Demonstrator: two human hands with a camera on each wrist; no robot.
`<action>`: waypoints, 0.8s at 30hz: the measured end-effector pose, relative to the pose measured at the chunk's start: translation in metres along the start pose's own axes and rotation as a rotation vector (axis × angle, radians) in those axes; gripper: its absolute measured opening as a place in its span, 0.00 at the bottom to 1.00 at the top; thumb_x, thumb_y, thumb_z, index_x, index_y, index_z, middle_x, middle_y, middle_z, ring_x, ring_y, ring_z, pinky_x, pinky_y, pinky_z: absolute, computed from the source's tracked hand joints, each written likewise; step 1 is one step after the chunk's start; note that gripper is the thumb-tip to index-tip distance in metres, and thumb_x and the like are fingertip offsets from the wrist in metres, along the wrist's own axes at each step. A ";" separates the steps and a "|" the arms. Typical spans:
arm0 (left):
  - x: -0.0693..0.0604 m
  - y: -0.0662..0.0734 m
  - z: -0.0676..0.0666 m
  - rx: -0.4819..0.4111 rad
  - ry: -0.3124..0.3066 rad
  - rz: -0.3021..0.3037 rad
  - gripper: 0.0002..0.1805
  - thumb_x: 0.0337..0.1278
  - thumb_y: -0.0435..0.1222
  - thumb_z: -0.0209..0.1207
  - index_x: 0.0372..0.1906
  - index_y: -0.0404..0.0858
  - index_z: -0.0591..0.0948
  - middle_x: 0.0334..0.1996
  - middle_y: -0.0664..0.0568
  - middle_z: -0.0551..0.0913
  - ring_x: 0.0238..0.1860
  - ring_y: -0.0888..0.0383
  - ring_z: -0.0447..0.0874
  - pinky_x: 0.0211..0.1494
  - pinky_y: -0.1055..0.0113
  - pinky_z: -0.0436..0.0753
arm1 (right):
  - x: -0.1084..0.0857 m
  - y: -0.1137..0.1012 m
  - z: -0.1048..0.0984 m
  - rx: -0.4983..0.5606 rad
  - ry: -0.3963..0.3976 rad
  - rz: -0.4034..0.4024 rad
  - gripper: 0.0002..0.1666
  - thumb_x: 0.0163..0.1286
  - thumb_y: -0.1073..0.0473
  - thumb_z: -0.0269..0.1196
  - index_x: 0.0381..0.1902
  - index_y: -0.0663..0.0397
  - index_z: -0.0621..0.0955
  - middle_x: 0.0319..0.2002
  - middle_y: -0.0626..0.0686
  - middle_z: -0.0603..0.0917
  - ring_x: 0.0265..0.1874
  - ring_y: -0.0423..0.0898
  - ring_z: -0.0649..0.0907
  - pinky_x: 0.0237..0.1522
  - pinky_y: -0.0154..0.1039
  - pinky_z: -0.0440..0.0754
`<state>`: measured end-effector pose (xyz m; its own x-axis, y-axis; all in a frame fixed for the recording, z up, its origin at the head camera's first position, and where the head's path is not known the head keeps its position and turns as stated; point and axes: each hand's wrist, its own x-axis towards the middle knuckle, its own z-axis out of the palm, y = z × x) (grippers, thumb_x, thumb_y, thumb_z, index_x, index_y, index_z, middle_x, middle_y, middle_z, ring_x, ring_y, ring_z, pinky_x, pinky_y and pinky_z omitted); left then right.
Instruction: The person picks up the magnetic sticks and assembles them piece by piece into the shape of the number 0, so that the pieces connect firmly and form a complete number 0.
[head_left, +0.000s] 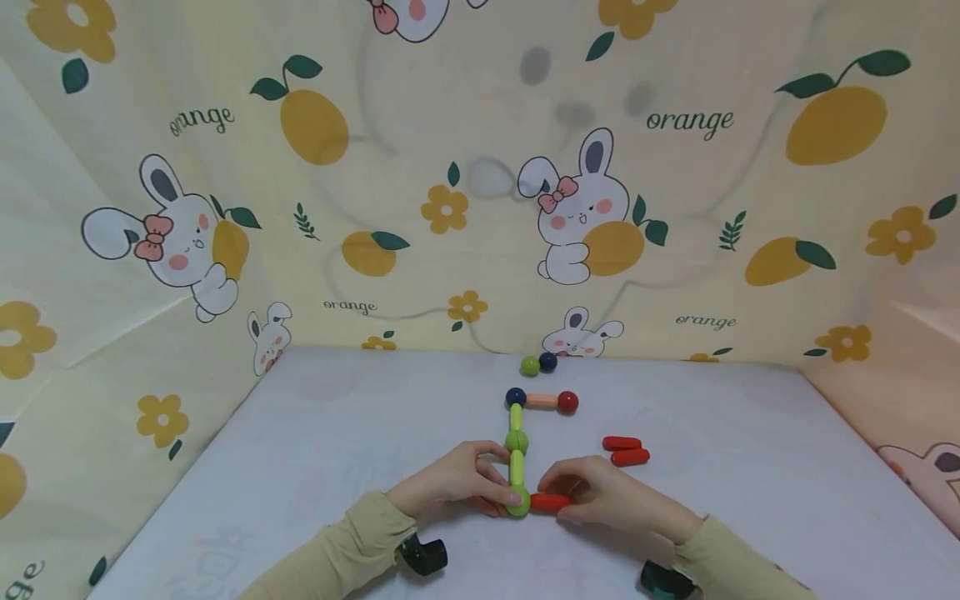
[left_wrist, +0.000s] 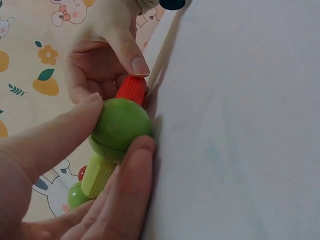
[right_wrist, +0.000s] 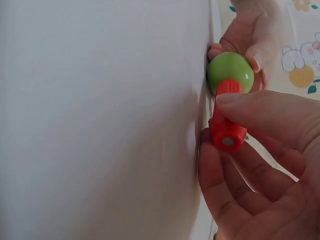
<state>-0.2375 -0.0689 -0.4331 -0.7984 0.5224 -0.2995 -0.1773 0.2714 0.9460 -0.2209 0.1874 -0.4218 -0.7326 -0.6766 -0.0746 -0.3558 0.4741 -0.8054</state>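
Note:
My left hand (head_left: 468, 483) pinches a green ball (head_left: 518, 502) at the near end of a chain on the white table. From that ball a light green rod (head_left: 517, 468) runs away to a second green ball, then another rod leads to a dark blue ball (head_left: 516, 397). A peach rod (head_left: 541, 401) joins the blue ball to a red ball (head_left: 567, 402). My right hand (head_left: 600, 493) pinches a red rod (right_wrist: 229, 120) between thumb and fingers. One end of the rod touches the near green ball; its free end shows a round metal disc in the right wrist view.
Two red rods (head_left: 628, 450) lie side by side to the right of the chain. At the table's back edge sit a loose green ball (head_left: 529, 366) and a dark blue ball (head_left: 548, 362). A cloth printed with rabbits and oranges (head_left: 480, 208) hangs behind the table (head_left: 360, 417).

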 end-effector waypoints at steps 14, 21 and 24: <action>0.002 -0.002 -0.001 -0.012 -0.010 -0.008 0.31 0.47 0.32 0.71 0.57 0.36 0.72 0.33 0.44 0.86 0.31 0.50 0.86 0.34 0.62 0.86 | 0.000 -0.004 -0.041 -0.026 0.034 -0.122 0.17 0.65 0.60 0.66 0.51 0.54 0.79 0.42 0.55 0.83 0.42 0.50 0.81 0.45 0.39 0.82; 0.002 -0.003 -0.002 -0.031 -0.039 0.005 0.30 0.48 0.31 0.71 0.58 0.35 0.71 0.33 0.43 0.86 0.30 0.51 0.86 0.34 0.62 0.86 | 0.023 0.002 -0.082 -0.128 0.223 -0.132 0.18 0.64 0.58 0.67 0.52 0.51 0.79 0.46 0.52 0.83 0.48 0.57 0.80 0.51 0.49 0.80; 0.003 -0.003 -0.002 -0.033 -0.043 0.016 0.30 0.48 0.31 0.71 0.58 0.36 0.71 0.33 0.43 0.86 0.29 0.51 0.86 0.34 0.61 0.86 | 0.036 0.007 -0.097 -0.158 0.283 -0.128 0.18 0.64 0.63 0.66 0.52 0.55 0.78 0.48 0.54 0.82 0.49 0.58 0.80 0.53 0.53 0.78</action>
<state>-0.2402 -0.0695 -0.4367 -0.7761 0.5605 -0.2890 -0.1846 0.2364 0.9540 -0.3058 0.2211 -0.3734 -0.8005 -0.5633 0.2050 -0.5243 0.4923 -0.6947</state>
